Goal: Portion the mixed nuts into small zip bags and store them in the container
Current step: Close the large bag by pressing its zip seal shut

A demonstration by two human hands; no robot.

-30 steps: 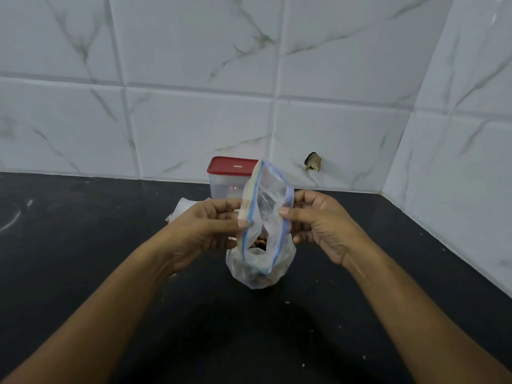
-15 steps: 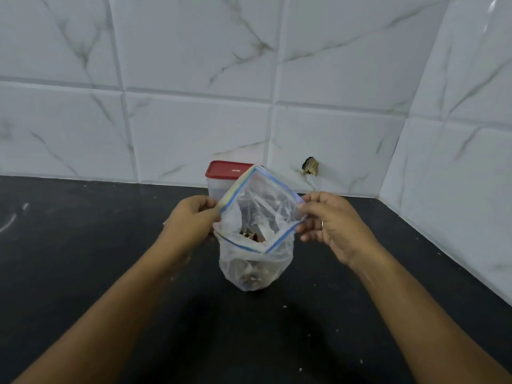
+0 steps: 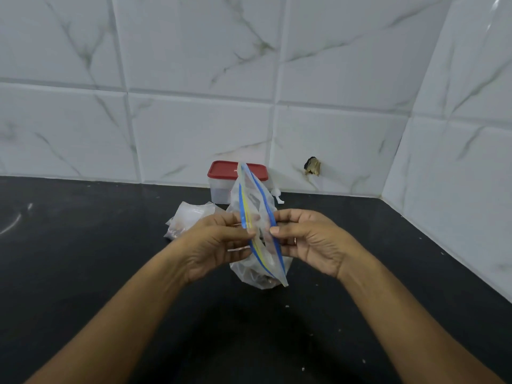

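both forearms reach in from the bottom edge and meet over the middle of the black counter (image 3: 83, 245). the left hand (image 3: 219, 245) and right hand (image 3: 307, 239) face each other, backs turned outward, with the zip bag (image 3: 253, 195) between them. each hand pinches one side of the bag near its top: the left thumb lies on the blue-and-yellow zip strip, the right thumb on the blue strip opposite, and the other fingers curl behind the plastic. the two strips run close together in a narrow slit from far to near, so the mouth is almost flat. whether it is sealed cannot be told.

the bag stands upright and its top corner rises in front of the container. the nuts (image 3: 260, 278) sit in a dark clump at its bulging bottom, low by the counter - whether it rests there or hangs just above cannot be told.

the container (image 3: 221, 189) stands against the tiled wall with its red lid (image 3: 224, 169) on. a crumpled plastic bag (image 3: 188, 217) lies on the counter just behind the left hand.
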